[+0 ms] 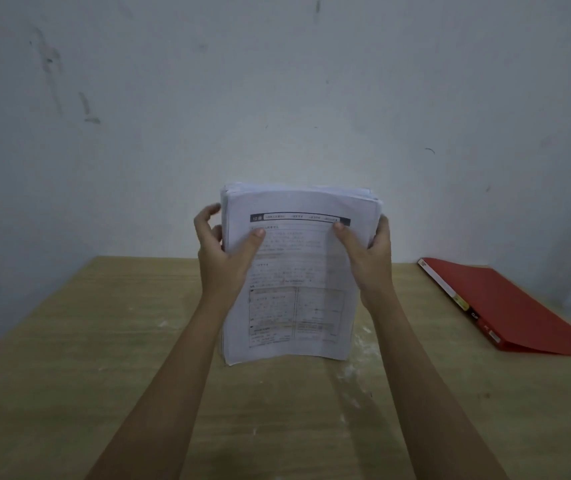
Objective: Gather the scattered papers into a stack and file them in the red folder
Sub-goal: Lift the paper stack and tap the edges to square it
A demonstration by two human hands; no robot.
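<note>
A: Anything obscured?
B: Print on the stack of papers point(294, 271) is blurred and unreadable. Red folder point(519, 306), closed, is cut off by the right edge of the frame.
A: Stack position?
B: Centre frame, upright. Left hand point(223, 258) and right hand point(370, 258) each grip a side edge, thumbs on the front sheet.
A: Setting?
B: Scuffed pale wall point(277, 81); wooden table point(104, 341).

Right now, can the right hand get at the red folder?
Likely, once freed: the right hand and left hand both hold the paper stack. The red folder lies closed on the table to its right, nothing between.
</note>
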